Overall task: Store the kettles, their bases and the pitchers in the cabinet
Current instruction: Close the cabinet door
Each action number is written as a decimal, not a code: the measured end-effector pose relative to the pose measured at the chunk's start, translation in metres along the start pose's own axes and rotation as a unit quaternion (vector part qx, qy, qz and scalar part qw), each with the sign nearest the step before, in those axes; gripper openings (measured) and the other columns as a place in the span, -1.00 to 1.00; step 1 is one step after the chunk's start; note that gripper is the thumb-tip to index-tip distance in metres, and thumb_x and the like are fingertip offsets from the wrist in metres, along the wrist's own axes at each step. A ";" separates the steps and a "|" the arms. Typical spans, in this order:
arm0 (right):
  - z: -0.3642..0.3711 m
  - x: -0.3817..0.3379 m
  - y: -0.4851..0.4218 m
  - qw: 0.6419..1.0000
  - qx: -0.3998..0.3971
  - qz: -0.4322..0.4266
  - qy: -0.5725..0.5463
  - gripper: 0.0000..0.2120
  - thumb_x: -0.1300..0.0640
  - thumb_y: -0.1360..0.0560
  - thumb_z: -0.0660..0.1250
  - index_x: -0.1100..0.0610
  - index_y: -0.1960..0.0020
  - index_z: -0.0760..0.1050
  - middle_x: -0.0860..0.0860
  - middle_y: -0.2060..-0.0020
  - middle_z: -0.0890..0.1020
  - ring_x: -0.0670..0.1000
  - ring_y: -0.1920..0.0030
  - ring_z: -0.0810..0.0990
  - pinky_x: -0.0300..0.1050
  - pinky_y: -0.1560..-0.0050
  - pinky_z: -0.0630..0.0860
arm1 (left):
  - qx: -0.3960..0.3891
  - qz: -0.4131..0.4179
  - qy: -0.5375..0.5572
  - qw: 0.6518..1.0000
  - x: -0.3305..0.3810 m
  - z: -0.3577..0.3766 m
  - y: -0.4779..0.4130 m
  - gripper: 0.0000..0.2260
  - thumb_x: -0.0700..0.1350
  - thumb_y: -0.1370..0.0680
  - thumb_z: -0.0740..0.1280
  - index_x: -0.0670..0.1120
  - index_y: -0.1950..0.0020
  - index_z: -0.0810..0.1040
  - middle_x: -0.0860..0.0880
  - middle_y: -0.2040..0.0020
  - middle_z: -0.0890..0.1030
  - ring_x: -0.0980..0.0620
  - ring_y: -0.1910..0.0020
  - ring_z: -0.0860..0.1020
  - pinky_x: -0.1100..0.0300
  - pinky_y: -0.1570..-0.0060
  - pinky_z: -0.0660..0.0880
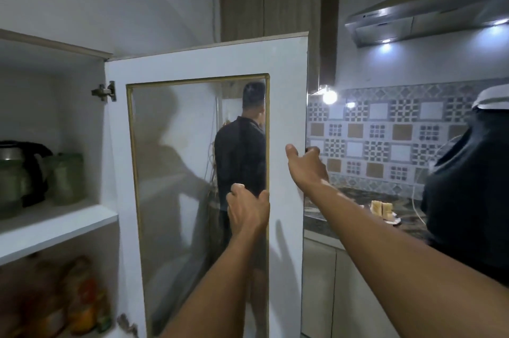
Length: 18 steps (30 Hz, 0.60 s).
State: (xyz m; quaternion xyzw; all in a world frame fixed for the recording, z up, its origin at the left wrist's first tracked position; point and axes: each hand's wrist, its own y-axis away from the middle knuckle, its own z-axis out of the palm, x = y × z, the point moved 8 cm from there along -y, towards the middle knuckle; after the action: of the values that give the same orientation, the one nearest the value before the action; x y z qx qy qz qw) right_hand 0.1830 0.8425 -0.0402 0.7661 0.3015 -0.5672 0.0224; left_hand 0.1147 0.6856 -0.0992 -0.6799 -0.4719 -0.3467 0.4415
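Observation:
The white cabinet door [286,106] with its glass pane stands open in front of me. My right hand [305,164] grips the door's outer edge, fingers curled around it. My left hand [246,208] rests against the glass pane near its right frame, fingers curled and holding nothing. Inside the cabinet, on the upper shelf [55,224] at the left, stand a steel kettle with a black handle [24,161] and green pitchers [67,178] beside it. A second green pitcher [11,189] is cut off by the frame's left edge.
Below the shelf are blurred colourful packets [80,299]. A person in dark clothes [468,186] stands close on the right by the dark counter [358,200], where a plate with sponges [382,209] lies. A range hood [427,18] hangs above. The glass reflects a person.

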 end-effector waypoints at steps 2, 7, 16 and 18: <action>0.006 0.004 -0.010 1.000 -0.013 -0.005 -0.018 -0.41 -0.20 -0.57 0.12 0.15 -0.46 0.20 0.18 -0.39 0.45 0.29 -0.32 0.49 0.20 -0.30 0.43 | 0.002 -0.011 -0.011 1.000 -0.006 0.007 -0.003 -0.47 0.00 -0.53 0.38 -0.17 -0.41 0.32 -0.14 -0.32 0.45 -0.13 -0.24 0.50 0.15 -0.01 0.46; 0.002 0.010 -0.011 0.999 -0.021 -0.007 -0.044 -0.45 -0.17 -0.58 0.11 0.12 -0.45 0.28 0.15 -0.38 0.48 0.26 -0.33 0.48 0.23 -0.32 0.43 | -0.007 0.015 -0.025 1.000 -0.010 0.020 0.008 -0.37 0.11 -0.40 0.49 -0.11 -0.35 0.36 -0.10 -0.28 0.51 -0.11 -0.18 0.56 0.04 -0.11 0.58; -0.025 -0.021 0.061 0.998 -0.041 -0.039 -0.034 -0.33 -0.37 -0.37 -0.04 0.12 0.02 0.58 0.15 0.02 0.67 0.23 -0.06 0.59 0.20 -0.24 0.44 | -0.021 0.096 -0.040 0.994 0.007 -0.002 0.074 -0.09 0.12 -0.29 0.58 -0.09 -0.47 0.17 -0.11 -0.42 0.28 -0.13 -0.37 0.38 0.02 -0.33 0.42; -0.027 -0.035 0.095 0.996 -0.051 -0.063 -0.046 -0.41 -0.31 -0.46 0.03 0.14 0.01 0.59 0.15 0.02 0.67 0.22 -0.05 0.60 0.07 -0.13 0.47 | -0.021 0.103 -0.046 0.993 0.004 -0.020 0.091 -0.07 0.12 -0.30 0.57 -0.10 -0.50 0.14 -0.11 -0.42 0.25 -0.12 -0.39 0.35 0.05 -0.33 0.41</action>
State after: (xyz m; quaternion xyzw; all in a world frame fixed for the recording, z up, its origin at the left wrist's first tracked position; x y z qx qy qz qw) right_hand 0.2460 0.7599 -0.0284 0.7165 0.3760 -0.5863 0.0396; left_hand 0.2015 0.6532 -0.1129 -0.7488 -0.4119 -0.2778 0.4388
